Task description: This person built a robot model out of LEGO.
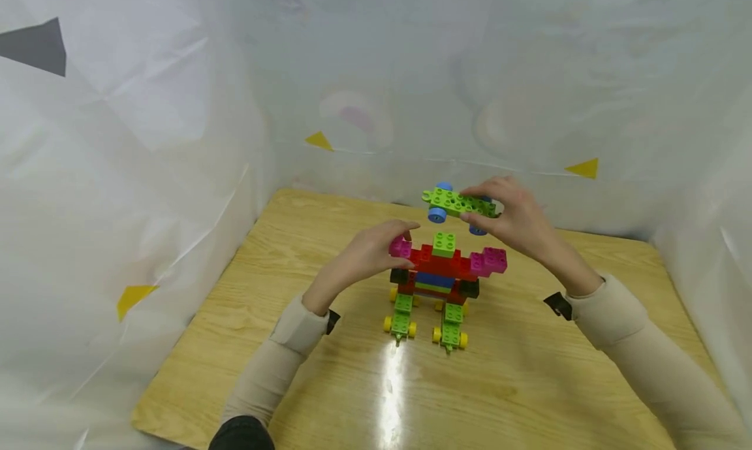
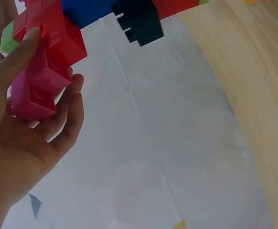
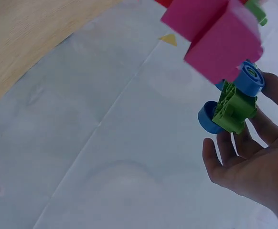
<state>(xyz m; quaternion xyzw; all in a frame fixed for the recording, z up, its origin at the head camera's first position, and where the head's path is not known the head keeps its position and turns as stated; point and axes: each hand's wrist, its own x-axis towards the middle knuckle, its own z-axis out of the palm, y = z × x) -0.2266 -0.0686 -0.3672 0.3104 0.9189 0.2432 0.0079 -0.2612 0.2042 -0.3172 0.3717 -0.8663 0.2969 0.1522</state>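
A building-block figure [image 1: 437, 265] stands on the wooden table, with a red body, pink stepped arms and a lime green brick [image 1: 444, 244] on top. Its feet are green wheeled bases [image 1: 402, 322] with yellow wheels. My left hand [image 1: 367, 251] grips the figure's left-side arm, thumb on one face and fingers behind; the left wrist view shows the pink bricks [image 2: 34, 100] there. Above and behind the figure, my right hand [image 1: 517, 218] holds a green wheeled base [image 1: 449, 202] with blue wheels. In the right wrist view, the other pink arm [image 3: 225, 43] partly covers that base.
Black bricks [image 1: 469, 289] jut from both sides of the figure's lower body. Pale sheeting [image 1: 411, 78] marked with yellow and grey patches hangs behind and beside the table [image 1: 235, 371]. A dark rounded object [image 1: 242, 433] shows at the bottom edge of the head view.
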